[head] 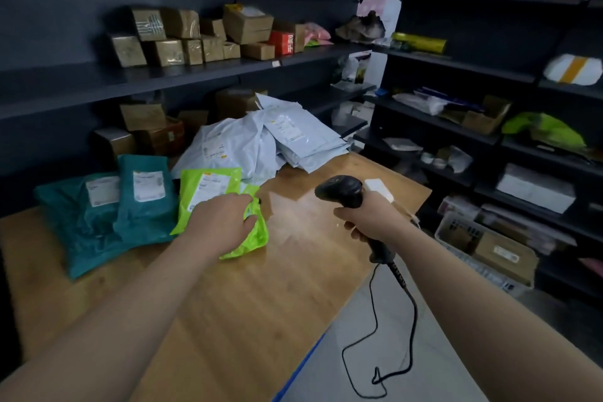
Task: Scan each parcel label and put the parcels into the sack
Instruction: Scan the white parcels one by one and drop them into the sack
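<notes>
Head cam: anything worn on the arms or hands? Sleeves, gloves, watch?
Nothing visible. Left hand and right hand are ungloved, with no rings seen. Left forearm and right forearm are bare to the frame edge: no sleeve, watch or band.

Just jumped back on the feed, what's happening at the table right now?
A person is working through parcels at the wooden table. The right hand grips a corded barcode scanner, held above the tabletop. The left hand lies on a lime-green parcel beside two teal parcels; whether it has gripped it is unclear. A heap of pale mailers sits behind them. No sack is in view.
</notes>
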